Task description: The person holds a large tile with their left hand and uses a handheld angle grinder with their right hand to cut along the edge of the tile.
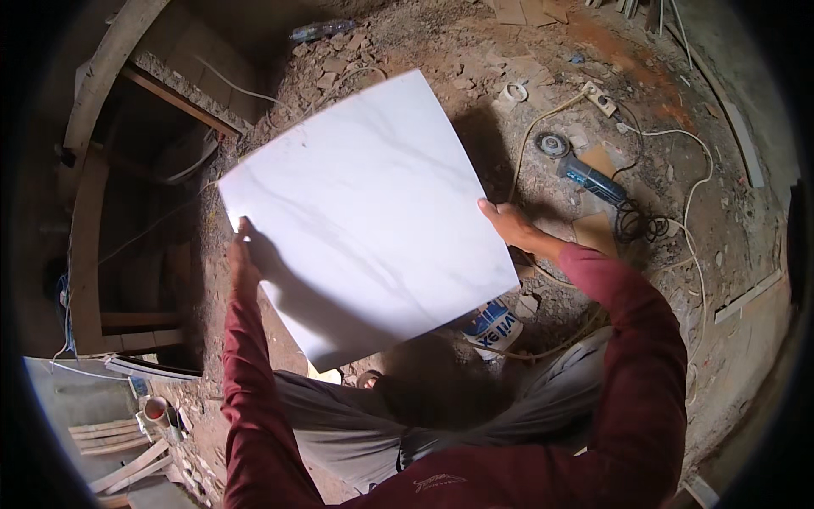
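Observation:
A large square white tile (365, 212) with faint grey veins is held up in front of me, turned at an angle. My left hand (243, 259) grips its left edge, the thumb on the face near the corner. On the opposite edge my right hand (511, 223) is closed, its thumb along the rim and the other fingers hidden behind. My left arm casts a shadow over the tile's lower left part. Partly covered by the tile's lower right edge, a white and blue bucket (496, 329) stands by my legs.
An angle grinder (589, 178) with its cord lies on the rubble-strewn floor to the right. Beyond it is a power strip (599, 99) with a trailing white cable. A tape roll (514, 92) and a plastic bottle (322, 30) lie farther off. At left is a framed opening (85, 246).

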The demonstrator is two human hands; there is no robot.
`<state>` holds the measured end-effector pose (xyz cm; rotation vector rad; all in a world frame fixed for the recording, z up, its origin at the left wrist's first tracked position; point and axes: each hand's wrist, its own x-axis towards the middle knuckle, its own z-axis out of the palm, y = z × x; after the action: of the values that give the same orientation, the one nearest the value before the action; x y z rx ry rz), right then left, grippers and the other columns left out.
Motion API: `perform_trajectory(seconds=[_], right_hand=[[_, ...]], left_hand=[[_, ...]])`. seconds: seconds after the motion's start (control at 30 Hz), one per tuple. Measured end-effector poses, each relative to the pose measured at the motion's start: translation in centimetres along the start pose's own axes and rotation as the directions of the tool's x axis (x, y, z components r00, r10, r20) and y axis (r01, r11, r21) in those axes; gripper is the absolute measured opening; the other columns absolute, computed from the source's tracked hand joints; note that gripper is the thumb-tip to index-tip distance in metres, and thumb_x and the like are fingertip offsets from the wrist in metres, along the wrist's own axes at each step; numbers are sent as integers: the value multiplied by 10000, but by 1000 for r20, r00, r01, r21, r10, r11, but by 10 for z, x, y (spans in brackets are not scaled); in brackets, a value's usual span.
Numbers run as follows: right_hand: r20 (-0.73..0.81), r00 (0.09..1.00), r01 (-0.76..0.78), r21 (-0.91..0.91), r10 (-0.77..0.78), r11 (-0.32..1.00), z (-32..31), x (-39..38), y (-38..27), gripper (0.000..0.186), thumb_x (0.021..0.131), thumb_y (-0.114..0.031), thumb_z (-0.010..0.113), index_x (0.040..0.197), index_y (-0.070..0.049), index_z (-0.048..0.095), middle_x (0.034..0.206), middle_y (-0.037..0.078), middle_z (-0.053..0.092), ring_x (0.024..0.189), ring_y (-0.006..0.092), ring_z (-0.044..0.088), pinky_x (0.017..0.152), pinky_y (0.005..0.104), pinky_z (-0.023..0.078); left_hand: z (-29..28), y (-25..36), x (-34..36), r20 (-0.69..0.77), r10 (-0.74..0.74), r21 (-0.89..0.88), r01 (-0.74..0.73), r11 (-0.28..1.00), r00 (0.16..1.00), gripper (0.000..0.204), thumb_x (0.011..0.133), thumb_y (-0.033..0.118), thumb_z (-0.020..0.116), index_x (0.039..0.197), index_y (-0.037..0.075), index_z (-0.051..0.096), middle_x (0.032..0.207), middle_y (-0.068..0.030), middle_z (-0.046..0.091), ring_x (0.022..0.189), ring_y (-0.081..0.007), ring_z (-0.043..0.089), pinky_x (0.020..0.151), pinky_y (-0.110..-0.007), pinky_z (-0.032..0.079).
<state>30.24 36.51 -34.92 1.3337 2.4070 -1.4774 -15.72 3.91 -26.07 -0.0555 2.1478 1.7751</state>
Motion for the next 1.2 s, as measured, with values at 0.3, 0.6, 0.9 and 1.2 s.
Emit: perform_trajectory(seconds=[0.3,0.6,0.9,1.2], right_hand=[[220,953,-215,0,209,977,14,-7,59,707,964,-583,461,870,97,628,681,186,634,567,273,652,551,408,521],[425,896,-291,346,128,892,9,-15,60,626,951,-563,525,892,52,623,733,125,655,606,214,635,539,348,507],[-385,848,-16,-705,-364,709,-132,47,125,139,923,-172,512,892,-83,615,816,175,650,834,384,651,746,501,507],[-444,845,-185,-764,-297,618,-169,25,215,766,709,-290,852,1340,-103,461,1159,169,559,1087,363,582,883,444,502]], left_hand=[[27,-100,41,167,-196,63,188,980,966,472,811,454,781,1032,48,687,891,-73,669,772,-223,642,709,-379,538],[17,-150,60,194,-456,229,411,882,869,575,897,534,667,1149,20,616,991,-92,659,826,-229,653,772,-390,564],[11,-168,76,276,-493,199,453,869,825,522,959,502,589,1184,31,591,1062,-90,666,933,-237,656,815,-411,561],[14,-171,67,391,-383,297,280,913,837,535,919,531,637,1127,38,621,954,-71,660,800,-197,654,676,-382,565]])
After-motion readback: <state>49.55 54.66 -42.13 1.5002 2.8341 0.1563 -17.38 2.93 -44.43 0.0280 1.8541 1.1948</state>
